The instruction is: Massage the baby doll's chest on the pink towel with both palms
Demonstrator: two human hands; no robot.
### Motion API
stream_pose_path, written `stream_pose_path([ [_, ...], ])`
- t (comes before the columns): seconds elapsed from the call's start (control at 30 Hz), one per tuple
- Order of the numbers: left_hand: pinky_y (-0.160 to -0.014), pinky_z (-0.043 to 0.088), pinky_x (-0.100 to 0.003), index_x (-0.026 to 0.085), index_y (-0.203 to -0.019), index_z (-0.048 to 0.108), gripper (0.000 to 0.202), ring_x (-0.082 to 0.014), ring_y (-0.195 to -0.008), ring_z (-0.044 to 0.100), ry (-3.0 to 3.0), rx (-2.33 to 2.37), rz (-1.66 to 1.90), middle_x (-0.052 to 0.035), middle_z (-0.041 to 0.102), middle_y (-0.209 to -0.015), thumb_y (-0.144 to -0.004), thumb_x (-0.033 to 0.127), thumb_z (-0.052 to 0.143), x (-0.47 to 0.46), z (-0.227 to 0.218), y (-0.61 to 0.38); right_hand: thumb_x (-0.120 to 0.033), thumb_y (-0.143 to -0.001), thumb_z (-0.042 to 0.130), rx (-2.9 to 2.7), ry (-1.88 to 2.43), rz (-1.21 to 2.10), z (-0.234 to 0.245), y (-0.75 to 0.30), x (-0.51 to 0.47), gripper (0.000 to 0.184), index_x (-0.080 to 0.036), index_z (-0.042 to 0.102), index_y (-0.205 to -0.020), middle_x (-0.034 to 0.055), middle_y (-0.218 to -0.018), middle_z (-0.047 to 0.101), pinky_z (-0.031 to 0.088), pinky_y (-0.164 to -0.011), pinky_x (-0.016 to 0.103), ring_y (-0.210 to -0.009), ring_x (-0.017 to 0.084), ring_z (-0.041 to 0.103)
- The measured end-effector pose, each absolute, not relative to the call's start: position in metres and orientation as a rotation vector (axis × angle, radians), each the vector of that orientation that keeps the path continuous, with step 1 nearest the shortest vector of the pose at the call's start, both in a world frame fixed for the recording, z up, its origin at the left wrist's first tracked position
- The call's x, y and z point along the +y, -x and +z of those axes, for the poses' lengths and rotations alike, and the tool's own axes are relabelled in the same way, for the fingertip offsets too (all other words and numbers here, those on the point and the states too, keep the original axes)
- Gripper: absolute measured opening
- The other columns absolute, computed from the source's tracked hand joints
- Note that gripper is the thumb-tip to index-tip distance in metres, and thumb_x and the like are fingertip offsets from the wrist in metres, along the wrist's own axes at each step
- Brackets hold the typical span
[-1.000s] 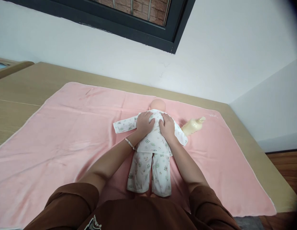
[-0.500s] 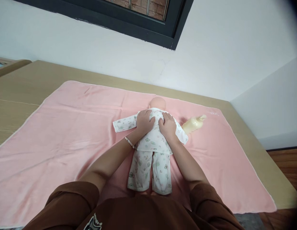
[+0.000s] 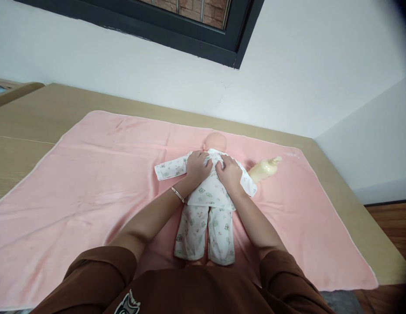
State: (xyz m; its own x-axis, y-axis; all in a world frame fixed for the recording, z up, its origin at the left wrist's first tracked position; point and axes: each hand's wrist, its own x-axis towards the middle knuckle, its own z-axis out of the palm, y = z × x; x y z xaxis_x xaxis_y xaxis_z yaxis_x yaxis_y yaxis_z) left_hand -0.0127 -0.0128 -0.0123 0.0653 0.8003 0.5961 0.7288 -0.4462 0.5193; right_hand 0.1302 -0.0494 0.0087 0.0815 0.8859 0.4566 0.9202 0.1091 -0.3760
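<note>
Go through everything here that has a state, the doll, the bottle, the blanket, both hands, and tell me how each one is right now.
Doll: lying flat on the blanket, dressed in printed top and trousers.
Bottle: on its side, beside the doll's sleeve.
Blanket: spread over the table, lightly creased.
Left hand: palm down on the doll's upper body.
Right hand: palm down beside it, also on the doll.
</note>
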Motion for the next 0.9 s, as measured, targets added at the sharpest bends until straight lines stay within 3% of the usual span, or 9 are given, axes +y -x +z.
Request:
stream_pose_path([
  [0.17,-0.101,0.043,-0.043,0.019,-0.110,0.063,0.029,-0.0266,-0.112,0.059,-2.238,1.549,1.248,-0.0094,0.067,-0.117,-0.083,0.025,0.054,-0.007,-0.014,0.014,-0.024,-0.090,0.045,-1.912,1.669,0.012,0.003,-0.138,-0.039,0.045,-0.017,0.057,-0.133,0.0111,-0.141,0.056,0.034,-0.112,0.050,-0.133,0.029,0.048],
  [0.4,-0.091,0.046,-0.041,0.019,-0.095,0.063,0.016,-0.0265,-0.101,0.059,-2.230,1.612,1.305,-0.0104,0.067,-0.096,-0.083,0.026,0.056,-0.012,-0.012,0.014,-0.030,-0.087,0.052,-1.665,1.605,-0.107,-0.001,-0.132,-0.048,0.030,-0.017,0.074,-0.104,0.0105,-0.114,0.072,0.043,-0.107,0.040,-0.117,0.025,0.062],
  [0.63,-0.103,0.041,-0.043,0.019,-0.114,0.061,0.032,-0.0262,-0.115,0.058,-2.289,1.513,1.191,-0.0092,0.066,-0.122,-0.084,0.026,0.052,-0.007,-0.012,0.015,-0.024,-0.087,0.049,-1.885,1.627,0.036,0.003,-0.139,-0.037,0.046,-0.015,0.060,-0.131,0.0125,-0.141,0.055,0.035,-0.112,0.053,-0.134,0.031,0.048],
  [0.9,-0.091,0.046,-0.039,0.020,-0.091,0.063,0.013,-0.0249,-0.100,0.061,-2.222,1.560,1.314,-0.0085,0.069,-0.095,-0.083,0.025,0.054,-0.011,-0.011,0.015,-0.029,-0.086,0.054,-1.647,1.534,0.013,-0.003,-0.134,-0.044,0.027,-0.020,0.073,-0.103,0.0089,-0.117,0.071,0.040,-0.111,0.045,-0.119,0.025,0.061],
])
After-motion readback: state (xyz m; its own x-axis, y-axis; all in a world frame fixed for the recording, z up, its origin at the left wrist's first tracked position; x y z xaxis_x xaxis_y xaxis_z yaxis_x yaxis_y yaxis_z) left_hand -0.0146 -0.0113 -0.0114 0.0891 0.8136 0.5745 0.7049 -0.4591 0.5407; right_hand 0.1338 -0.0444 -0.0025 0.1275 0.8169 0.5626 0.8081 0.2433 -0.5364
